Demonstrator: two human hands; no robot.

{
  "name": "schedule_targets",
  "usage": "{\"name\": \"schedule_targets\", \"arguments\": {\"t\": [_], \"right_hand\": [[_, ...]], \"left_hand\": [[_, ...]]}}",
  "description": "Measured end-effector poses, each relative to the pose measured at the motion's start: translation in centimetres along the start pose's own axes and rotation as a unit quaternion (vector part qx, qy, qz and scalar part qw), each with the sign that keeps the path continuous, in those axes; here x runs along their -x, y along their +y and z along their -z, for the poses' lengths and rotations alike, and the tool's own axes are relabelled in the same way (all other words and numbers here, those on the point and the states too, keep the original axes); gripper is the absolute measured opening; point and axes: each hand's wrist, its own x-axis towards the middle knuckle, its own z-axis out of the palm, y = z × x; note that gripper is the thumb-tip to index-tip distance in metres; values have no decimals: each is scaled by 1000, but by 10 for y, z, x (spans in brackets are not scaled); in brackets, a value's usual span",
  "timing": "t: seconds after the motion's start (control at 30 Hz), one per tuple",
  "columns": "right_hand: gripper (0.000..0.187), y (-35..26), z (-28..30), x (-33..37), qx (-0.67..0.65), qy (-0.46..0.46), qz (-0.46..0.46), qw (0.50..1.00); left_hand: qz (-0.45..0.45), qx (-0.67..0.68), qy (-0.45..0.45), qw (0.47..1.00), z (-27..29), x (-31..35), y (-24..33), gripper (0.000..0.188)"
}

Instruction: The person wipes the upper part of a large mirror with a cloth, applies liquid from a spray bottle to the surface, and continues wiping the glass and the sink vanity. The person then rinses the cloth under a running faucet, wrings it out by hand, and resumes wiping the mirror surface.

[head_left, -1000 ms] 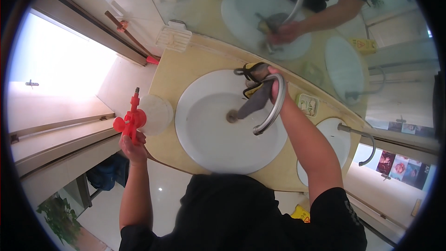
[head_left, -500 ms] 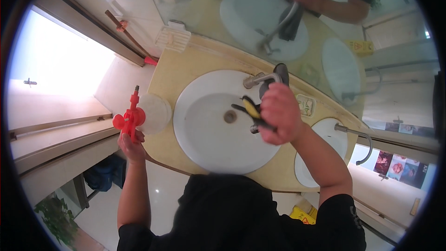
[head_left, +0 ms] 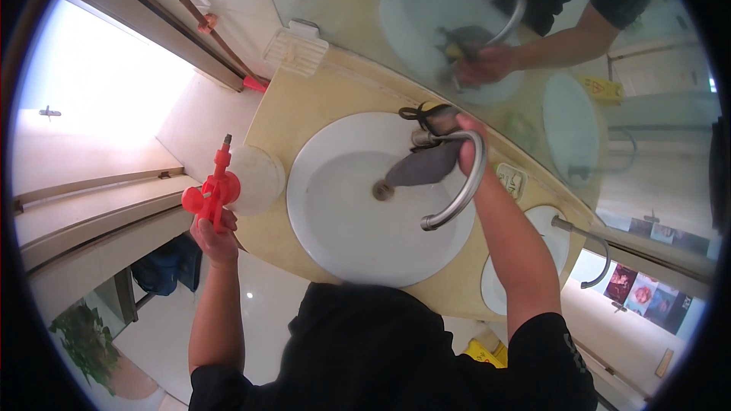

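At the counter's left edge, my left hand is closed around the red trigger head of a spray bottle. The bottle's pale round body shows beside the sink, and its metal nozzle points away from me. Behind the curved metal faucet, my right hand is partly hidden. It grips a dark grey flat scrubbing pad, which hangs over the back of the white sink. A black loop and a yellow-black part stick out next to the faucet base; the mirror shows this grip too.
A mirror rises along the counter's back edge. There, a white soap rack stands at left and a small soap dish at right. A second sink with its own faucet is on the right. Yellow floor sign below.
My right hand has moved from in front of the faucet to behind it, with the grey pad now over the basin's back. The faucet spout is now uncovered. My left hand stays put.
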Motion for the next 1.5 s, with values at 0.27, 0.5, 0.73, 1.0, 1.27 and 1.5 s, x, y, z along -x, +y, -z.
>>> {"name": "schedule_targets", "arguments": {"t": [0.27, 0.5, 0.73, 1.0, 1.27, 1.5], "right_hand": [[39, 40, -18, 40, 328, 171, 125, 920], [40, 2, 17, 114, -281, 257, -134, 915], [50, -114, 68, 184, -357, 115, -6, 927], [42, -82, 147, 267, -475, 218, 10, 852], [36, -173, 233, 376, -287, 448, 243, 811], [36, -130, 407, 372, 90, 579, 160, 794]], "left_hand": [[20, 14, 32, 999, 10, 6, -7, 70], [14, 24, 30, 999, 8, 4, -9, 67], [32, 18, 29, 999, 13, 1, -16, 64], [53, -42, 47, 997, 10, -8, -12, 55], [29, -73, 90, 993, 9, 16, -2, 52], [97, -234, 137, 958, 22, 85, -53, 48]]}}
